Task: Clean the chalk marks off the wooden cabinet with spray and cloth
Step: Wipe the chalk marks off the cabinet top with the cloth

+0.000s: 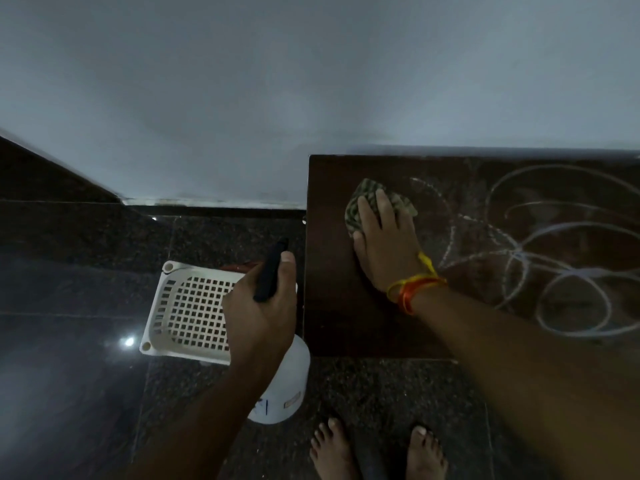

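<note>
The dark wooden cabinet (332, 317) fills the right side, its top seen from above. White chalk marks (540, 258) loop across its right half; fainter smeared ones lie near the middle. My right hand (384, 237) presses flat on a striped greenish cloth (356, 209) near the top's left end. My left hand (263, 306) hovers left of the cabinet and grips a white spray bottle (287, 386) by its black trigger head (272, 271), nozzle pointing away from me.
A white perforated plastic basket (187, 310) sits on the dark granite floor (69, 341) just left of the cabinet, under my left hand. A pale wall (311, 81) runs behind. My bare feet (377, 452) stand at the cabinet's front edge.
</note>
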`<control>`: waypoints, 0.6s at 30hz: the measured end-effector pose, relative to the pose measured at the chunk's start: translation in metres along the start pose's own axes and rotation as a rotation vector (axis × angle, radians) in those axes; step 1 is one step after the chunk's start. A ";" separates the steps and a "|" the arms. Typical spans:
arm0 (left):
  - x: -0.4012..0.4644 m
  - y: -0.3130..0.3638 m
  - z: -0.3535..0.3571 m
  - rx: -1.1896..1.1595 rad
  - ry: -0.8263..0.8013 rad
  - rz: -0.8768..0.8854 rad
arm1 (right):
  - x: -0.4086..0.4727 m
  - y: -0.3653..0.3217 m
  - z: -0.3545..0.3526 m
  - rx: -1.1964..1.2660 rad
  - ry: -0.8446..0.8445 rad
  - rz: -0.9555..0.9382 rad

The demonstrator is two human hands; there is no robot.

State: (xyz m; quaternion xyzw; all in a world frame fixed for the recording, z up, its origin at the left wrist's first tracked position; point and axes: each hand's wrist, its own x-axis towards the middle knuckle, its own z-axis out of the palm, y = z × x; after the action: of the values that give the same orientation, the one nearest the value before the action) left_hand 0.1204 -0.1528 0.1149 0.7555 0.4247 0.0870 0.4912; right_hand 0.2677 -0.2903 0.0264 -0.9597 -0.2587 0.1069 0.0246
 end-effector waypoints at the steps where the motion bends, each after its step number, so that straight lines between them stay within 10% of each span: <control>1: -0.001 -0.002 0.001 -0.004 0.007 0.004 | 0.006 0.003 0.000 -0.022 0.003 -0.017; 18: -0.033 -0.001 0.017 0.003 -0.004 -0.004 | -0.117 -0.042 0.012 0.167 0.017 0.000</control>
State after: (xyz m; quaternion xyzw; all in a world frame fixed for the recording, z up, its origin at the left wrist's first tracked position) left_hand 0.1089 -0.1884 0.1150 0.7557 0.4253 0.0841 0.4908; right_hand 0.1460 -0.3123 0.0410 -0.9553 -0.2484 0.1200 0.1065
